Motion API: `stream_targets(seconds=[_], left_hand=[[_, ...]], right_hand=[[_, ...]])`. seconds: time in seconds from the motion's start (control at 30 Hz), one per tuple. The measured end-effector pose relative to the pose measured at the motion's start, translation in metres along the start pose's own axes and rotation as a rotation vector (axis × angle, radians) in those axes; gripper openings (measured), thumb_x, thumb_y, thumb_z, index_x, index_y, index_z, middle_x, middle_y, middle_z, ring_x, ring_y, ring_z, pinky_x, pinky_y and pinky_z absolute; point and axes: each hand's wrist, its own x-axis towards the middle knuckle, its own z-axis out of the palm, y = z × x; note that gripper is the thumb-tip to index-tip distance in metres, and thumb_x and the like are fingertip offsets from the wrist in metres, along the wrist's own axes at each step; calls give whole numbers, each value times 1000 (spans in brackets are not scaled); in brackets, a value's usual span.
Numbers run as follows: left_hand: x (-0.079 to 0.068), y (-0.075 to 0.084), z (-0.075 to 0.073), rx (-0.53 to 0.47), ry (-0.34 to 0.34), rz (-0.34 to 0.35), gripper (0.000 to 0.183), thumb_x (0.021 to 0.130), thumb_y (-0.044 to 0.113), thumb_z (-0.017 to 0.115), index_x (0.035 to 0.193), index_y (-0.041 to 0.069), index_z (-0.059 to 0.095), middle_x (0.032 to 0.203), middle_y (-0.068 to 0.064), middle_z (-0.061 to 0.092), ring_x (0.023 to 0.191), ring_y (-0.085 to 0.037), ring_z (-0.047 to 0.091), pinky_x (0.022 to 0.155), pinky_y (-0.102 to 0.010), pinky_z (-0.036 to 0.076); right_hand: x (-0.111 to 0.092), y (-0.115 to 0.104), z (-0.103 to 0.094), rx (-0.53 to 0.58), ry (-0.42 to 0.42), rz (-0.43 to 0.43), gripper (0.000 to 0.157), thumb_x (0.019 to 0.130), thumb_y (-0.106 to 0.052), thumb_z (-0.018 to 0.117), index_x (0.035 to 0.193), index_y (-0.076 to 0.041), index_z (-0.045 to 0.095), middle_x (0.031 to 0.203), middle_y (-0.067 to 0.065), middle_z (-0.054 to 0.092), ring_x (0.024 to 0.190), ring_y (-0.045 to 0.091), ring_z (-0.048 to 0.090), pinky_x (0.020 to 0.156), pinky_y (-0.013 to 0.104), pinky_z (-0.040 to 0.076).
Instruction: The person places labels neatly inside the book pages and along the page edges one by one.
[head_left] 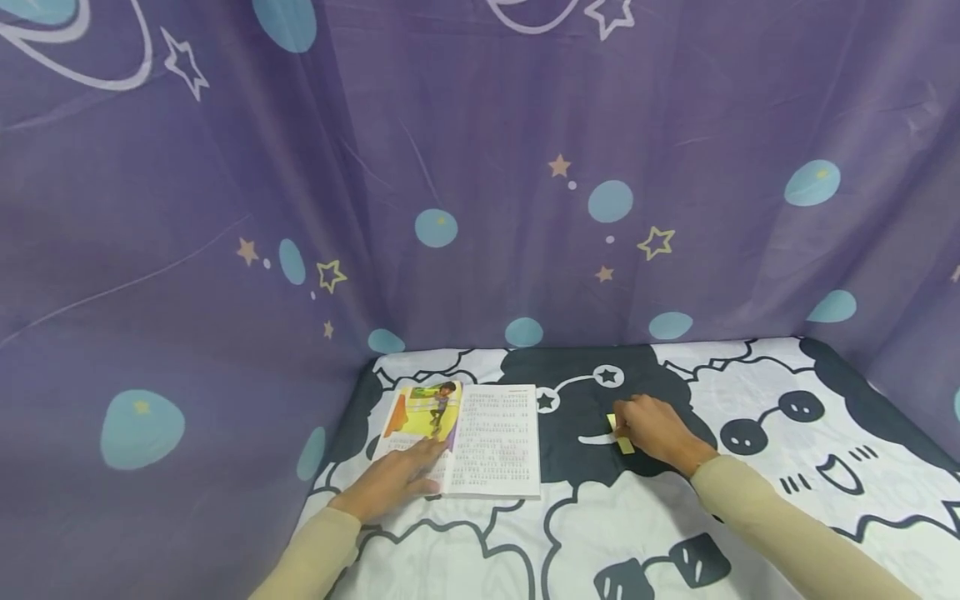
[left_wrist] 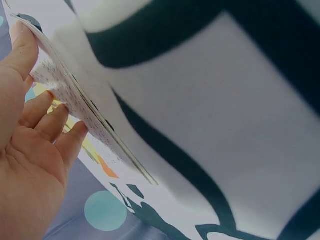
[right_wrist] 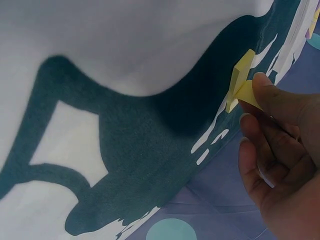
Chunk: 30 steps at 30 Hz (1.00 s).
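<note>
Near the far left corner of the surface [head_left: 450, 567], a person's left hand [head_left: 393, 482] lies extended on an open book [head_left: 497, 442], seemingly steadying its pages, while toward the far edge's middle the right hand [head_left: 658, 431] pinches a yellow sheet [right_wrist: 246, 94] bent up from its pad [right_wrist: 242, 69].

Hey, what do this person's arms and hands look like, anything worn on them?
Long, plain, pale beige fabric sleeves end around the wrists, with no markings or cables visible. The left hand and right hand are bare, without gloves.

Left fingers [left_wrist: 72, 142] spread; right fingers [right_wrist: 252, 167] curled, pinching.
</note>
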Motion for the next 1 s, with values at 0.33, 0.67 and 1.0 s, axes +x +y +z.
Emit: stream_targets(seconds=[0.33,0.67,1.0], left_hand=[[1,-5,0,-3,-2,-11,71,97,45,65,159,21,41,160,-16,41,145,-35,41,117,-54,37],[3,-2,0,5,-9,-15,72,97,46,66,160,21,41,160,-14,41,145,-34,41,117,-53,38],[2,-4,0,8,-16,-24,72,97,48,65,160,23,40,161,-13,40,146,-32,40,118,-52,37]], right_hand=[[6,-1,4,24,-13,-22,19,76,2,84,84,-9,71,78,-1,68,72,19,64,62,37,58],[14,-7,11,-270,62,-147,16,76,4,80,69,-7,70,72,5,65,71,28,60,62,46,55],[16,-9,19,-357,105,-202,18,71,9,81,74,-4,69,73,9,67,75,29,57,64,43,49]])
